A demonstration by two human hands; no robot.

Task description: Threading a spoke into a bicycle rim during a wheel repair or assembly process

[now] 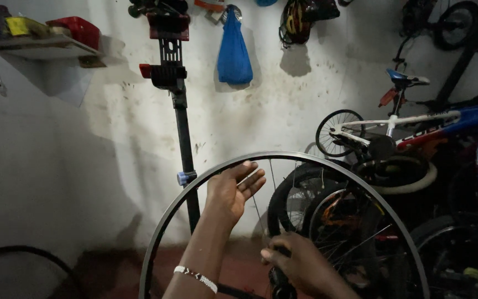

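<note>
Lower centre: right hand (300, 264) closed around the dark hub (280, 282) of a bare wheel rim (283, 156) held upright, filling the lower middle of the frame. Left hand (232, 191), beaded bracelet (196, 277) at the wrist, fingers loosely open, touching the spokes (255, 207) inside the rim. Behind, centre: black repair stand (183, 133). Right: parked bicycles (416, 144). Upper centre: blue bag (233, 52) hanging on the wall. Upper left: shelf (40, 47).
</note>
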